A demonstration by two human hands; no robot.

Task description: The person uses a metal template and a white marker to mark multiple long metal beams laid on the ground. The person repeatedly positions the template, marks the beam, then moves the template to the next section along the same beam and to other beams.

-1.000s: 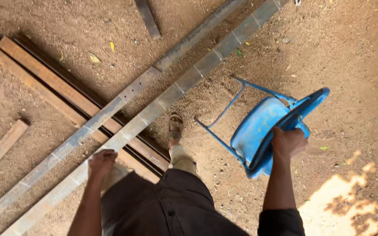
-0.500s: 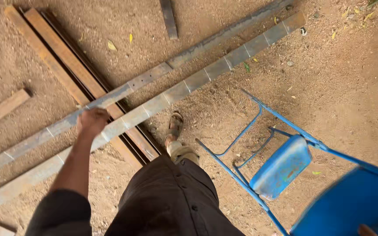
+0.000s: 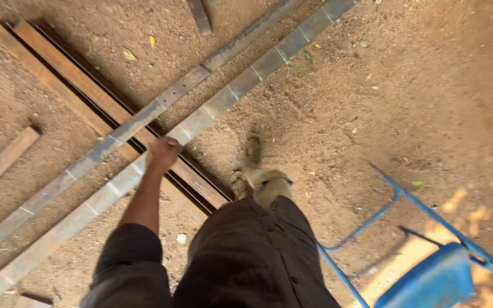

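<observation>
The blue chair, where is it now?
In the head view the blue chair sits at the lower right on the dirt ground, to the right of the person's leg and apart from the long metal bars.

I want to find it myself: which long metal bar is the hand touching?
Start at the dirt ground, where two long grey metal bars run side by side across rusty brown beams. The left hand rests on the nearer bar, the wider one crossed by pale marks.

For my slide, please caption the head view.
Left hand grips a long grey metal bar on dirt ground, beside a blue metal-framed chair.
</observation>
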